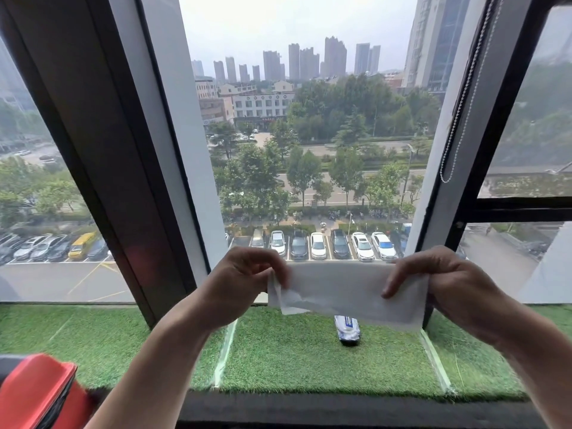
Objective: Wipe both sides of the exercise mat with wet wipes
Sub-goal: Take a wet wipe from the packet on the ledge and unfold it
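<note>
A wipe (346, 292) is being spread open in preparation; no wiping has begun, and the mat itself is not seen in view. The wipe is held up above the sill (278, 351), its left edge pinched by the left hand (244, 274), its right edge by the right hand (433, 277), fingers curled. The pack (348, 331) lies on the sill below. Next, the opened wipe would have to be carried to the mat.
</note>
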`<state>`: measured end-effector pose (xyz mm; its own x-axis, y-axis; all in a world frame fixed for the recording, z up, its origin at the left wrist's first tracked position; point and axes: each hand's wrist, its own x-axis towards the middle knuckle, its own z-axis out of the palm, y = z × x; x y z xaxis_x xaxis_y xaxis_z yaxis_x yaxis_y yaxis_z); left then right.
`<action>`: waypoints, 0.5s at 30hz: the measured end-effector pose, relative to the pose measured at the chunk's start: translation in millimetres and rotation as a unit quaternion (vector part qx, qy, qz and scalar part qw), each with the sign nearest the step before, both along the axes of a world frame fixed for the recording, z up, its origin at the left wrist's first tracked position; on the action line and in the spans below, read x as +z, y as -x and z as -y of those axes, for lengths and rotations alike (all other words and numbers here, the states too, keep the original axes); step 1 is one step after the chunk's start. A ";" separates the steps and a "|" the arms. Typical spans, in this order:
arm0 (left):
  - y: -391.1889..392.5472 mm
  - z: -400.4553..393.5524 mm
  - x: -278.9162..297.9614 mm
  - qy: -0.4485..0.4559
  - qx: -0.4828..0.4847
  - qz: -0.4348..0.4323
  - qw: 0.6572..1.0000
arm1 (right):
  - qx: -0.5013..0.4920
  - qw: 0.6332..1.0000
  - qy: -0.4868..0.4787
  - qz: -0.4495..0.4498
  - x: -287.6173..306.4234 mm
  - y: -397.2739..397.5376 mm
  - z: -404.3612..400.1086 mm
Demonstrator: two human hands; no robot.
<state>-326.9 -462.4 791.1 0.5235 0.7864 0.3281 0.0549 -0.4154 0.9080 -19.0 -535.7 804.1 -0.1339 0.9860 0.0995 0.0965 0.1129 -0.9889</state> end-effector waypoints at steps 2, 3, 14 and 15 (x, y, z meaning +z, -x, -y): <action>-1.0 2.1 4.8 -0.021 -0.023 0.010 0.999 | 0.012 0.999 -0.027 -0.026 2.5 -3.2 0.9; -0.8 3.2 6.2 -0.026 -0.034 0.013 0.999 | 0.036 0.998 -0.033 -0.045 1.3 -6.9 1.6; -30.8 14.6 -23.6 0.148 0.166 0.035 0.974 | -0.123 0.986 -0.033 0.104 -12.8 18.0 1.9; -36.6 16.2 -27.3 0.109 0.219 0.040 0.969 | -0.166 0.973 -0.066 0.146 -16.7 26.2 1.9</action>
<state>-290.3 -478.6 763.9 0.1039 0.9825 0.1544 0.1090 -0.1656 0.9801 -45.2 -537.6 787.5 0.1478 0.9608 0.2347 0.4250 0.1525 -0.8922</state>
